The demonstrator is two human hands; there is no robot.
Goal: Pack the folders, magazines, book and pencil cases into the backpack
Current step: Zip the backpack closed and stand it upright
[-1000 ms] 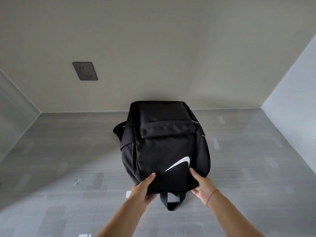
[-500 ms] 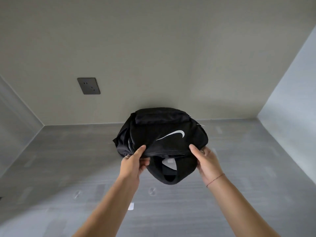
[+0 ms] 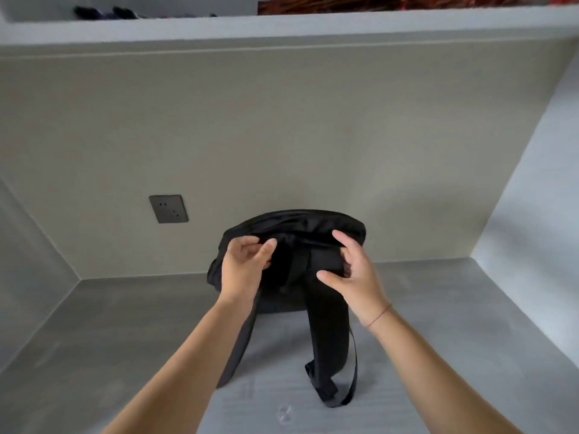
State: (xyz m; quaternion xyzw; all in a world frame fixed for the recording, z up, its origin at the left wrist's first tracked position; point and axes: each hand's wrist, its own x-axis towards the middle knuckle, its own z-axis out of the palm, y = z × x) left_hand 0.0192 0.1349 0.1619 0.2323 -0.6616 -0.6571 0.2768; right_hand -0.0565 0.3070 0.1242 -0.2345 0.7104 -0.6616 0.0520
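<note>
The black backpack (image 3: pixel 294 223) stands upright at the back of the grey desk, close to the wall, its back panel facing me and its shoulder straps (image 3: pixel 329 349) trailing toward me over the desk. My left hand (image 3: pixel 242 267) pinches the fabric at the top left of the pack. My right hand (image 3: pixel 354 274) grips the top right of it, thumb in front. The pack looks closed; its opening is hidden. On the shelf above lie dark items (image 3: pixel 106 12) and a red-brown patterned thing (image 3: pixel 360 3), too cropped to name.
The grey desk (image 3: pixel 109 339) sits in an alcove with a beige back wall, a grey side wall on the left and a white one (image 3: pixel 532 214) on the right. A dark wall socket (image 3: pixel 168 208) is left of the pack. A white shelf (image 3: pixel 282 26) runs overhead.
The backpack went from lying flat with its logo up to standing on end with its back panel toward me. Both hands moved from its near edge to its top. The view tilted up, revealing the shelf.
</note>
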